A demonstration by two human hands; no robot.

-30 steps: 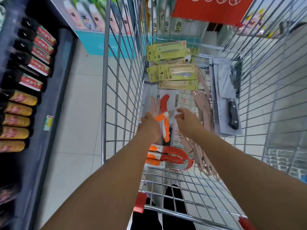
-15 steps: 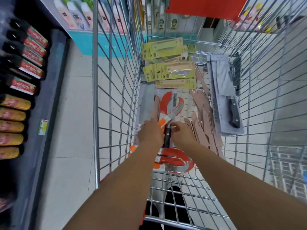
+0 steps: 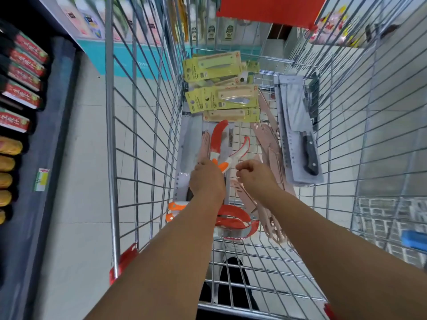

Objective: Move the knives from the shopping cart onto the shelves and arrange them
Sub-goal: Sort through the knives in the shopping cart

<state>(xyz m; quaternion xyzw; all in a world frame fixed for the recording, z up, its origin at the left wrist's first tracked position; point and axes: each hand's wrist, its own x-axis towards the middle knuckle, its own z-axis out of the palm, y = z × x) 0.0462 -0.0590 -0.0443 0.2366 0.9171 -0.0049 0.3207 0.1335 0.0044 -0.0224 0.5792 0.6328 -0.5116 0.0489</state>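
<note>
Left hand (image 3: 206,181) is down in the cart (image 3: 147,144), fingers curled round the orange-handled knives (image 3: 218,148), whose red blades fan out ahead of it. Right hand (image 3: 255,179) hovers just beside, fingers loosely curled, holding nothing. Yellow carded knives (image 3: 221,98) lie well ahead of both hands; a cleaver (image 3: 298,125) lies right of the right hand.

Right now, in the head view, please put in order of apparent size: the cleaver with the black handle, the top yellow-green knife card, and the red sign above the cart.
1. Red sign, largest, though cut off by the picture's edge.
2. Cleaver with black handle.
3. Top yellow-green knife card.
The cleaver and the card are close in length, and the card lies farther away, so that order is unsure.
</note>
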